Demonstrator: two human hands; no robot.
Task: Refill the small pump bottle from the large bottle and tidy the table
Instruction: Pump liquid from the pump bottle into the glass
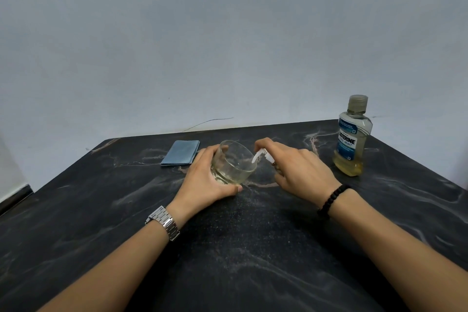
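A clear glass [234, 163] with a little pale yellow liquid at its bottom is tilted toward the right, and my left hand [206, 177] grips it round its side. My right hand [296, 170] holds the small pump bottle, whose body is hidden behind my fingers. Its white pump head [262, 156] shows, with the nozzle pointing into the glass and my index finger lying on top of it. The large mouthwash bottle [353, 135] stands capped at the right, about a quarter full of yellow liquid.
A folded blue cloth [181, 152] lies just left of the glass, toward the back. The dark marbled table [240, 248] ends at a grey wall behind, and its left edge runs diagonally at the left.
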